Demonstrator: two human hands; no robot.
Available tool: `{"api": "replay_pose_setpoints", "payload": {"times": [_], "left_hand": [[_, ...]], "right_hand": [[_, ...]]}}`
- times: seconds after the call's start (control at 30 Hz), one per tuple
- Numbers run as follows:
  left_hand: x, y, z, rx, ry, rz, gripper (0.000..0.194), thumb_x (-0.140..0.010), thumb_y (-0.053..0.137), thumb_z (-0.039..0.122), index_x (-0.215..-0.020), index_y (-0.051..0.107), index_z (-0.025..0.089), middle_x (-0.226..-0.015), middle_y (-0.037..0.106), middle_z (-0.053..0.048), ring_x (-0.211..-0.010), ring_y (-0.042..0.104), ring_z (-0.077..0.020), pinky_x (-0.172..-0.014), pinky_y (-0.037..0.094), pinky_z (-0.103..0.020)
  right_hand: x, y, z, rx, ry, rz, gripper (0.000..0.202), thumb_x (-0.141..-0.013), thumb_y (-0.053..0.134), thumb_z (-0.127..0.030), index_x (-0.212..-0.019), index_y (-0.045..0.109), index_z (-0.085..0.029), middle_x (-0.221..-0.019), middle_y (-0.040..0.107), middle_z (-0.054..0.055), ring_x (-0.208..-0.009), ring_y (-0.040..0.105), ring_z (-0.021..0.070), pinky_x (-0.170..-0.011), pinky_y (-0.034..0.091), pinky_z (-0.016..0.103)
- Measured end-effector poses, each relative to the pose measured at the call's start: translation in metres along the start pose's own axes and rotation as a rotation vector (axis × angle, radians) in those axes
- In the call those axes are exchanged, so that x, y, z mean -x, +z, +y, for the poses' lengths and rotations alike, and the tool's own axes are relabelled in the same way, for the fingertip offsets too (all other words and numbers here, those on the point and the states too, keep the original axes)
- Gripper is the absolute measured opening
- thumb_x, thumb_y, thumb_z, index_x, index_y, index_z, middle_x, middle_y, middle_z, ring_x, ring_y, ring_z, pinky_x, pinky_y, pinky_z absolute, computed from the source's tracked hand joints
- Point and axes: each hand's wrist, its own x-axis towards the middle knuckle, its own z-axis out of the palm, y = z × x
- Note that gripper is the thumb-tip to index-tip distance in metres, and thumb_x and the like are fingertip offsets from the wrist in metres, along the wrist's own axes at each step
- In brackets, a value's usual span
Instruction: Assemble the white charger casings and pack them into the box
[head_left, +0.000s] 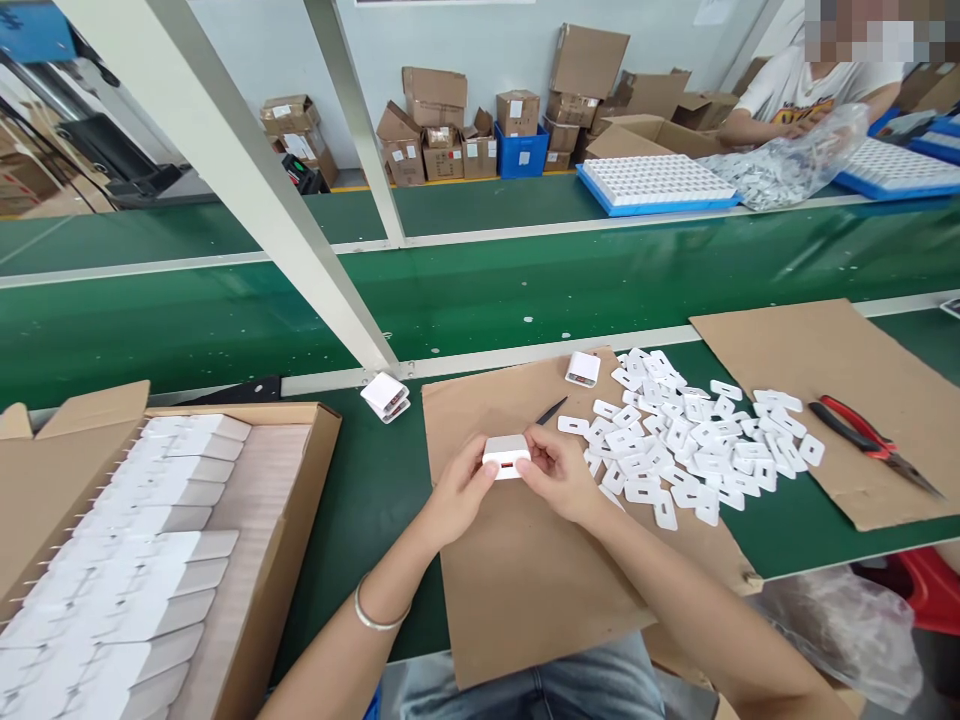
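Pinched between the fingertips of both hands, left hand (457, 493) and right hand (564, 477) at either end, a small white casing (505, 446) is held above a brown cardboard sheet (534, 580). It is block-shaped with rounded edges, its top face plain, and the narrow side toward the wearer carries a slot showing red. Just beyond the right hand lies a dark pointed tool (553, 409), its near end close to the fingers; I cannot tell if they touch. Farther back on the cardboard sits another white casing (583, 369), and two more, stacked askew (385, 396), rest on the green table (349, 480). Loose white slotted plates (686, 445) crowd the area right of the hands, some partly hidden by the right forearm. Beyond them, red-handled pliers (874, 440) lie on a second cardboard sheet (810, 370). An open carton (300, 530) of white parts (142, 560) fills the left, and a slanting pale post (247, 190) blocks some of the background.
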Motion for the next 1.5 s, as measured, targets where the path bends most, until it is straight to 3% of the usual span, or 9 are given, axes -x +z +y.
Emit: {"api": "replay_pose_setpoints", "payload": {"times": [0.07,0.33,0.63,0.8,0.9,1.07,1.17,1.33,1.5], "left_hand": [[-0.001,-0.002,0.001,-0.014,0.027,-0.004,0.048,-0.096,0.044,0.065,-0.085,0.05,0.018,-0.08,0.046,0.0,-0.072,0.042,-0.0149,-0.065,0.034,-0.028],[-0.001,0.0,-0.002,0.034,0.101,0.091,0.048,-0.09,0.057,0.065,-0.081,0.05,0.018,-0.078,0.043,0.001,-0.071,0.04,-0.0142,-0.064,0.033,-0.028],[-0.004,0.004,-0.002,0.086,0.044,0.09,0.053,-0.091,0.051,0.069,-0.077,0.047,0.019,-0.073,0.041,0.001,-0.068,0.037,-0.0135,-0.062,0.03,-0.027],[-0.001,0.002,-0.005,-0.01,0.109,0.121,0.049,-0.091,0.052,0.068,-0.081,0.05,0.019,-0.076,0.043,0.0,-0.069,0.039,-0.0147,-0.064,0.031,-0.029],[0.001,0.003,-0.002,-0.011,0.115,0.114,0.051,-0.089,0.053,0.069,-0.08,0.05,0.019,-0.075,0.042,0.0,-0.069,0.038,-0.0147,-0.064,0.031,-0.029],[-0.002,0.004,-0.001,0.157,0.009,0.002,0.05,-0.09,0.054,0.068,-0.091,0.055,0.018,-0.079,0.048,-0.001,-0.072,0.043,-0.0148,-0.066,0.036,-0.028],[-0.005,0.004,-0.012,0.207,-0.051,-0.066,0.058,-0.093,0.042,0.072,-0.096,0.058,0.016,-0.075,0.046,-0.001,-0.067,0.039,-0.0141,-0.064,0.036,-0.029],[-0.007,0.005,-0.02,0.217,-0.168,-0.038,0.058,-0.091,0.043,0.071,-0.093,0.059,0.015,-0.072,0.043,0.001,-0.062,0.034,-0.0122,-0.06,0.031,-0.029],[-0.008,0.006,-0.015,0.25,-0.191,-0.04,0.059,-0.088,0.049,0.074,-0.085,0.057,0.015,-0.068,0.04,0.003,-0.057,0.03,-0.0095,-0.057,0.025,-0.027]], "right_hand": [[0.0,-0.001,-0.001,0.0,-0.037,-0.015,0.035,-0.085,0.064,-0.046,-0.072,0.043,-0.022,-0.064,0.039,-0.004,-0.058,0.032,0.012,-0.055,0.025,0.028],[0.001,0.003,-0.001,0.027,-0.041,-0.1,0.03,-0.087,0.063,-0.046,-0.081,0.045,-0.022,-0.073,0.043,-0.003,-0.064,0.037,0.0138,-0.058,0.028,0.029],[0.0,0.003,-0.014,0.044,0.009,-0.008,0.038,-0.079,0.071,-0.046,-0.071,0.042,-0.022,-0.065,0.042,-0.004,-0.061,0.037,0.0124,-0.056,0.028,0.027],[0.0,-0.001,-0.007,0.038,-0.062,-0.085,0.032,-0.089,0.059,-0.05,-0.079,0.046,-0.022,-0.071,0.043,-0.002,-0.064,0.037,0.014,-0.059,0.029,0.029],[0.001,-0.002,-0.004,0.029,-0.096,-0.065,0.036,-0.089,0.059,-0.053,-0.077,0.045,-0.022,-0.069,0.039,-0.003,-0.062,0.034,0.0134,-0.058,0.027,0.029],[-0.003,-0.002,-0.002,-0.051,-0.017,-0.025,0.041,-0.088,0.061,-0.053,-0.07,0.041,-0.021,-0.065,0.036,-0.004,-0.06,0.031,0.012,-0.055,0.025,0.028],[-0.006,-0.003,0.0,-0.075,0.086,-0.021,0.046,-0.093,0.053,-0.057,-0.067,0.044,-0.02,-0.063,0.038,-0.003,-0.06,0.033,0.0126,-0.055,0.025,0.028],[-0.007,-0.002,0.002,-0.017,0.159,-0.044,0.052,-0.093,0.051,-0.063,-0.068,0.055,-0.018,-0.06,0.04,-0.003,-0.059,0.033,0.0122,-0.053,0.024,0.028],[-0.007,0.0,0.003,0.021,0.209,-0.052,0.054,-0.092,0.052,-0.066,-0.064,0.048,-0.019,-0.059,0.032,-0.004,-0.057,0.029,0.0112,-0.053,0.021,0.029]]}}
